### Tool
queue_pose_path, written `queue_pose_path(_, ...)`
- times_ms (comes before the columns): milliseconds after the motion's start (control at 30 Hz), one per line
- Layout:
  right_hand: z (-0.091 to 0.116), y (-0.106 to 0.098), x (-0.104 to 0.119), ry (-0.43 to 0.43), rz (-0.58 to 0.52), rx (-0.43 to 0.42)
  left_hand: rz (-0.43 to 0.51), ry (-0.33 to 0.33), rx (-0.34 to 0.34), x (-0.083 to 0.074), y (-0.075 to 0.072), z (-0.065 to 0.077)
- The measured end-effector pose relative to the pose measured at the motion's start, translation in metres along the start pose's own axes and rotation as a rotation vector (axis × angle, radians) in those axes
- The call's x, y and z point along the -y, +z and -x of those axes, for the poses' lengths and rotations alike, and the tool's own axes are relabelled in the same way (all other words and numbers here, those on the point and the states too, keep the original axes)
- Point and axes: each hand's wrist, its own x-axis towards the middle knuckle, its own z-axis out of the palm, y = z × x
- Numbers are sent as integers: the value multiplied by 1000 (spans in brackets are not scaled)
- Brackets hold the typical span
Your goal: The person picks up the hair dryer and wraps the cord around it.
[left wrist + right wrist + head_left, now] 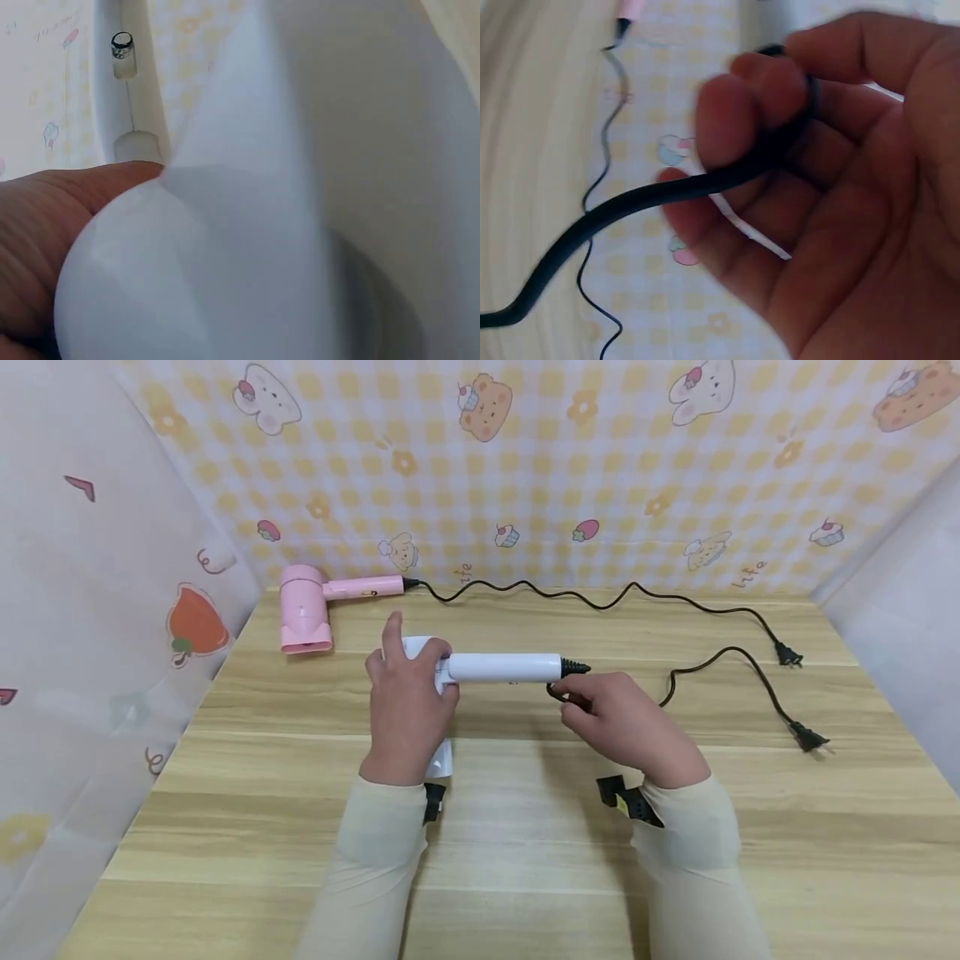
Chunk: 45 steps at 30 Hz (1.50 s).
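Note:
A white hair dryer point(506, 667) lies across the middle of the head view, its handle pointing right. My left hand point(408, 702) grips the dryer's head, thumb and fingers spread around it and hiding most of it. In the left wrist view the white body point(135, 277) fills much of the picture beside my thumb. At the handle's end, my right hand point(630, 722) holds the black cord point(630, 199) in curled fingers. Part of that cord is looped by the fingertips. Its far stretch runs right to a black plug point(810, 737) on the table.
A pink hair dryer point(303, 610) stands at the back left of the wooden table point(525, 860). Its wavy black cord point(570, 594) runs along the back to another plug point(787, 655). Behind rises a yellow checked backdrop point(525, 468).

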Motion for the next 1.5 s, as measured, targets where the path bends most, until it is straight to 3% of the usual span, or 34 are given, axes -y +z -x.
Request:
queue_pose_path(233, 8, -11, -2, 23, -33, 12, 4, 34, -18, 0, 4, 1)
queue_pose_path(433, 7, -15, -3, -18, -14, -139, 16, 82, -43, -1, 6, 0)
queue_pose_path(700, 1, -14, -2, -111, 36, -358, 47, 81, -68, 0, 2, -1)
queue_pose_path(867, 1, -13, -4, -91, 87, -439, 73, 86, -54, 1, -2, -1)
queue_pose_path(1067, 2, -13, -5, -34, 24, -447, 93, 100, -34, 0, -6, -1)
queue_pose_path(1267, 2, -13, -6, -36, -44, -466, 90, 103, -24, -2, -10, -2)
queue_pose_path(1500, 2, -14, -10, 1, -91, -427, 104, 133, -12, -2, -12, -2)
